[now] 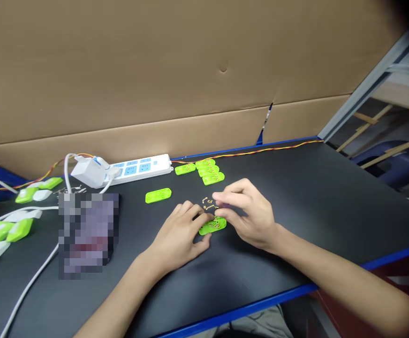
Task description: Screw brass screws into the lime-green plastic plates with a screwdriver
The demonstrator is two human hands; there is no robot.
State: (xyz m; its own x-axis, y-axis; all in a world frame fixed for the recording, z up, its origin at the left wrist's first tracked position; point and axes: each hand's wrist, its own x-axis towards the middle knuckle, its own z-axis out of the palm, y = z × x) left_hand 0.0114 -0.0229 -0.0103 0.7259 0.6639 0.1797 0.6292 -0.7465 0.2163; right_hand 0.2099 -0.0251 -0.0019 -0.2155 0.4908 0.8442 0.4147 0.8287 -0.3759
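A green plastic shell [213, 227] with small brass-coloured parts in it lies on the black table. My left hand [185, 230] rests at its left side, the index fingertip on the upper edge and the thumb at the lower edge. My right hand [248, 213] is above the shell's right end, thumb and index finger brought close round something too small to make out. Loose brass pieces [208, 206] lie just behind the shell. Another green shell [158, 195] lies to the left, and several more green shells [213, 178] sit further back.
A white power strip [158, 164] with a plugged-in white adapter [89, 172] stands by the cardboard wall [155, 70]. Blurred-out object [92, 230], white cables and green and white pieces [19, 228] are at the left. A blue edge [239, 311] borders the table.
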